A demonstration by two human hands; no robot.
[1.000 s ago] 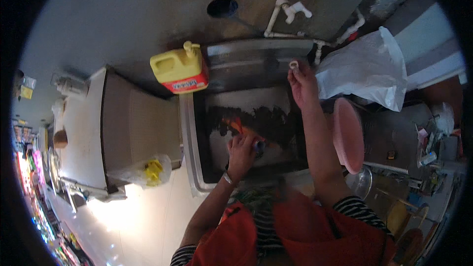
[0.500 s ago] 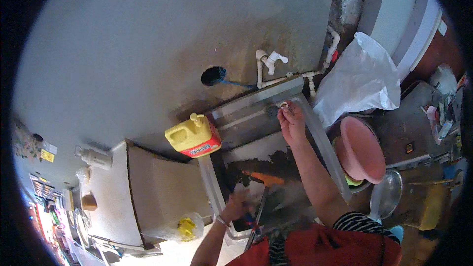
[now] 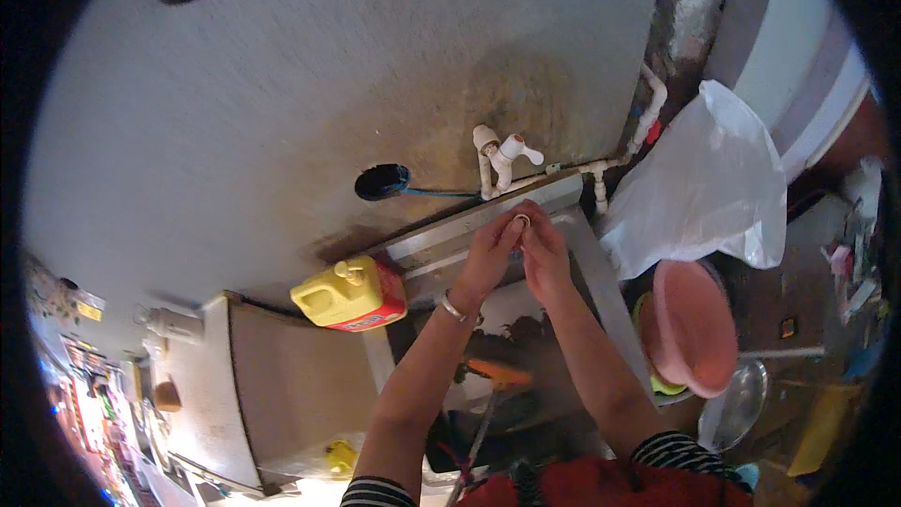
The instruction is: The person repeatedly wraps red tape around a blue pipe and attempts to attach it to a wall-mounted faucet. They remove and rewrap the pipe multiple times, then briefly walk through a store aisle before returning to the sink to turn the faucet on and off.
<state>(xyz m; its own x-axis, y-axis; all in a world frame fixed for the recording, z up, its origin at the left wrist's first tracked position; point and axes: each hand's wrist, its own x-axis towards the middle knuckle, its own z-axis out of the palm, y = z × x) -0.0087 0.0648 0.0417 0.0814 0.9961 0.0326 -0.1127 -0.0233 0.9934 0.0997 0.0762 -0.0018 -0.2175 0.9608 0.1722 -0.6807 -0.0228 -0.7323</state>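
Both of my hands are raised together over the far edge of a grey sink [image 3: 589, 272], just below a white plastic tap [image 3: 509, 161] on the wall. Between their fingertips is a small whitish ring [image 3: 523, 220], perhaps a fitting; its exact kind is too small to make out. My left hand [image 3: 484, 261], with a bracelet at the wrist, pinches it from the left. From the other side my right hand [image 3: 547, 255] closes on it. Below my forearms, an orange-headed tool [image 3: 499, 373] with a long thin handle lies in the sink among dark, wet patches.
A yellow jug [image 3: 349, 295] with a red label stands at the sink's left corner, beside a beige counter [image 3: 291, 385]. To the right are a white plastic bag [image 3: 704, 188], a pink basin [image 3: 693, 324] and a clear bowl [image 3: 737, 404]. White pipe [image 3: 601, 169] runs along the wall.
My left hand has come up from low over the sink to meet my right hand at the ring. The right hand keeps its hold, and the view has shifted slightly.
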